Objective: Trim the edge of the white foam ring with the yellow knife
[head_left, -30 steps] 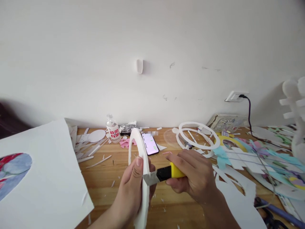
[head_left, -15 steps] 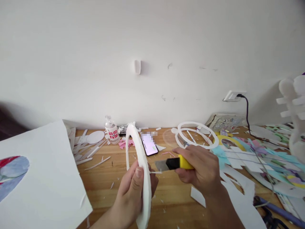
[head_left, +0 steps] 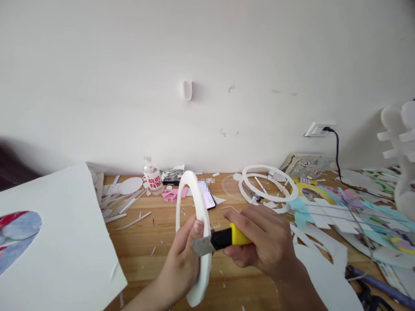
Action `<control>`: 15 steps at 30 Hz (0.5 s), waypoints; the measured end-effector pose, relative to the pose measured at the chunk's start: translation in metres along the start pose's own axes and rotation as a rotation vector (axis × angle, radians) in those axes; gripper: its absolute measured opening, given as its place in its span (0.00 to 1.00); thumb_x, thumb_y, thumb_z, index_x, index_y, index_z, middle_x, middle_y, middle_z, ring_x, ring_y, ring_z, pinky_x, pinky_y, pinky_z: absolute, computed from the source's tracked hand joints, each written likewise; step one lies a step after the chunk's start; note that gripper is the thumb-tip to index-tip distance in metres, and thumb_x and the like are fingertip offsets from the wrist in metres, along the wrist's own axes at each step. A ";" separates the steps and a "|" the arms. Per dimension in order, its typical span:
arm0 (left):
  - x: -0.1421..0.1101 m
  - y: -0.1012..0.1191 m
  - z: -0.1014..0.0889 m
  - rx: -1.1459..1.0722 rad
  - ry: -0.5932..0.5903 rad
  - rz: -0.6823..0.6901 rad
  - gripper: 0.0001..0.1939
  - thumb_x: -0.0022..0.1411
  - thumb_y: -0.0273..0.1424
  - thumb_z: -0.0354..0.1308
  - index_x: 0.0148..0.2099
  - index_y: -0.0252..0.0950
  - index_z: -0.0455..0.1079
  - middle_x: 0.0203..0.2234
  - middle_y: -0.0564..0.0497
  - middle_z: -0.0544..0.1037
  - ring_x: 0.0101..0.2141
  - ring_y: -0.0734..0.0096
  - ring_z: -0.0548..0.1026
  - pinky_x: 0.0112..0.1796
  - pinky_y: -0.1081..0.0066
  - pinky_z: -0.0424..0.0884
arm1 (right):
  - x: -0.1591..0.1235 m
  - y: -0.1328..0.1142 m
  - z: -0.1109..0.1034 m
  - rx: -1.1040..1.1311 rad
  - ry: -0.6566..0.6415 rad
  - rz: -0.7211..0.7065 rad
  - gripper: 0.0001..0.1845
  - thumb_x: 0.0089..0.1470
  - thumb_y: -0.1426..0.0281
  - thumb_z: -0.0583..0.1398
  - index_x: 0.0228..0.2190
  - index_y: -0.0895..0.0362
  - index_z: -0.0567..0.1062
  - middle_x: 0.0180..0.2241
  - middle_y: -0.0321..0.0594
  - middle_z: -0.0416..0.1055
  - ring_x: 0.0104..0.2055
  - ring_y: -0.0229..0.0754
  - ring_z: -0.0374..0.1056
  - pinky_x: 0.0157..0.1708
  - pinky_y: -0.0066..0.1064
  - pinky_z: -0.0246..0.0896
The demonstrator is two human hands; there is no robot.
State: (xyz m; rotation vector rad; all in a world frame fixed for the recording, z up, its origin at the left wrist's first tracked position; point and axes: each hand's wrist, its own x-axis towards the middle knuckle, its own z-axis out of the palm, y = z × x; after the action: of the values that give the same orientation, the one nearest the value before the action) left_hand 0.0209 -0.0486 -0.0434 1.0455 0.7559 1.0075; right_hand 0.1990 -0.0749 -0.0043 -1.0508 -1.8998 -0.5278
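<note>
Upright above the wooden table, a white foam ring point(head_left: 201, 207) is gripped near its lower middle by my left hand point(head_left: 183, 259), the thumb pressed on its face. My right hand point(head_left: 267, 239) is closed round a yellow and black utility knife point(head_left: 240, 236). The knife's blade points left and lies across the ring's near side, just below my left thumb; whether it cuts into the foam I cannot tell. My left fingers are partly hidden behind the ring. Past the ring lies a phone point(head_left: 207, 196) with its screen lit, partly covered by it.
A white board point(head_left: 65, 242) with a painted picture stands at the left. Further back are a plastic bottle point(head_left: 153, 177), pink scraps point(head_left: 171, 195) and white oval rings point(head_left: 269, 167). Coloured cutouts point(head_left: 359, 216) and scissors point(head_left: 369, 293) lie on the right. Foam shavings dot the table point(head_left: 145, 246).
The knife has moved left and down, from beside the ring to across its near face. The ring has shifted slightly right and turned, covering more of the phone.
</note>
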 end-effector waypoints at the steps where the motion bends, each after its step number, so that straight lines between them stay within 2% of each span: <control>1: 0.000 0.000 0.001 -0.012 -0.016 -0.002 0.24 0.59 0.54 0.57 0.28 0.39 0.62 0.13 0.58 0.61 0.16 0.77 0.57 0.18 0.74 0.52 | 0.000 0.001 0.000 -0.001 -0.001 -0.003 0.26 0.64 0.51 0.51 0.37 0.61 0.75 0.24 0.41 0.71 0.27 0.38 0.64 0.29 0.32 0.55; 4: -0.001 0.007 0.004 -0.123 -0.149 0.018 0.24 0.63 0.53 0.54 0.28 0.39 0.60 0.12 0.59 0.59 0.15 0.78 0.54 0.17 0.75 0.50 | -0.001 0.008 -0.001 -0.005 -0.012 -0.003 0.26 0.64 0.51 0.51 0.37 0.62 0.75 0.24 0.41 0.69 0.26 0.38 0.63 0.28 0.31 0.54; 6: -0.001 0.012 0.008 -0.218 -0.269 0.079 0.23 0.66 0.51 0.49 0.28 0.39 0.59 0.12 0.60 0.58 0.13 0.80 0.51 0.16 0.77 0.49 | -0.002 0.014 -0.002 -0.046 -0.006 0.009 0.26 0.64 0.52 0.52 0.36 0.62 0.76 0.23 0.40 0.69 0.26 0.38 0.63 0.28 0.31 0.54; 8: -0.001 0.016 0.009 -0.267 -0.341 0.146 0.22 0.68 0.49 0.48 0.28 0.38 0.59 0.12 0.60 0.58 0.13 0.82 0.50 0.16 0.78 0.49 | -0.004 0.019 -0.003 -0.087 0.000 0.028 0.25 0.64 0.52 0.53 0.36 0.62 0.76 0.22 0.39 0.67 0.25 0.37 0.62 0.27 0.31 0.53; 12: 0.003 0.018 0.006 -0.322 -0.344 0.189 0.22 0.70 0.47 0.45 0.29 0.38 0.60 0.13 0.59 0.60 0.12 0.82 0.52 0.14 0.80 0.49 | -0.004 0.018 -0.004 0.013 0.025 0.043 0.26 0.64 0.52 0.51 0.37 0.61 0.75 0.23 0.39 0.68 0.25 0.37 0.62 0.27 0.30 0.53; 15: 0.005 0.020 0.003 -0.317 -0.342 0.170 0.22 0.67 0.52 0.45 0.38 0.38 0.65 0.13 0.60 0.61 0.11 0.81 0.52 0.13 0.80 0.49 | -0.002 0.005 -0.003 0.079 0.032 0.024 0.27 0.64 0.50 0.50 0.37 0.61 0.75 0.23 0.39 0.67 0.25 0.37 0.61 0.27 0.31 0.53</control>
State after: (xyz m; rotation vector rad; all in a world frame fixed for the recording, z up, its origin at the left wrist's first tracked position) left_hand 0.0188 -0.0418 -0.0235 0.9797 0.2210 1.0193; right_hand 0.2049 -0.0752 -0.0049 -1.0069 -1.8630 -0.4491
